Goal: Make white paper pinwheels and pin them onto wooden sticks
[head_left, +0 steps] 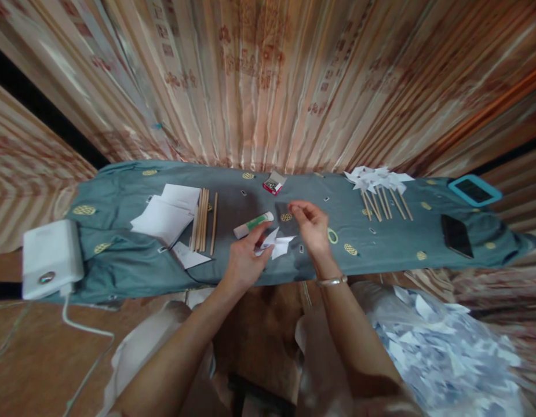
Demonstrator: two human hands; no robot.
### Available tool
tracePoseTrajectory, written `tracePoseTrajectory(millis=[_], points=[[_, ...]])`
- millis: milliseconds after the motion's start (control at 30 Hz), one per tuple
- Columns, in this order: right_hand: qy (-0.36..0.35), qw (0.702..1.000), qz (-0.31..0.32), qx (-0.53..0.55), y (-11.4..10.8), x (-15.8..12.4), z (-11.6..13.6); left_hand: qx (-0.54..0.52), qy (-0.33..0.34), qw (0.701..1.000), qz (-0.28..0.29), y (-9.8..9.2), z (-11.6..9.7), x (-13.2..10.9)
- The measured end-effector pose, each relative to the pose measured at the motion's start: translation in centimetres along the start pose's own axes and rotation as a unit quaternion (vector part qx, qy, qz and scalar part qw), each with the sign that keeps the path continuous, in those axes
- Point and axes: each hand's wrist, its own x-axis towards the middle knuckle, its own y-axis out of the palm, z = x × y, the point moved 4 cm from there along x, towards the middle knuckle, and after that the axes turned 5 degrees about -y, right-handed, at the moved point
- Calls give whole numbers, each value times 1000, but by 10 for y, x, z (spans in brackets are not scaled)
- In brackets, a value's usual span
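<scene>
My left hand [247, 255] grips the left side of a folded white paper pinwheel [281, 245] low over the cloth. Just beyond that hand lies a glue stick [253, 225] with a green and white label. To the right of the pinwheel, my right hand [310, 225] is raised with thumb and index finger pinched together; what is between the fingertips is too small to make out. Farther back stands a small open red box [273, 184] holding small dark items.
White paper sheets [166, 217] and wooden sticks [202, 220] lie left. Finished pinwheels on sticks [380, 180], a blue-framed device [475, 190] and a black phone [456, 236] lie right. A white box [53, 258] with a cable sits far left; a bag of folded papers [445, 353] is lower right.
</scene>
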Motion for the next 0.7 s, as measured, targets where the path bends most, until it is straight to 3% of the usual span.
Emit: tracePoseTrajectory(millis=[100,133,200,300,467,700], points=[[-57,976,81,-193,21,37,7,5,9,1000,5,-3,-1,0],[-77,947,126,-286,30,49,10,6,12,1000,4,-4,-1,0],[-107,840,223,-483,49,69,10,8,16,1000,-1,-6,0,0],[-110,781,273,-551,69,91,8,-2,16,1000,-5,-7,4,1],[-105,711,333,-610,92,106,-8,-55,-14,998,-18,-7,8,4],[-120,663,371,-639,102,114,-13,-92,-58,993,-35,-12,7,5]])
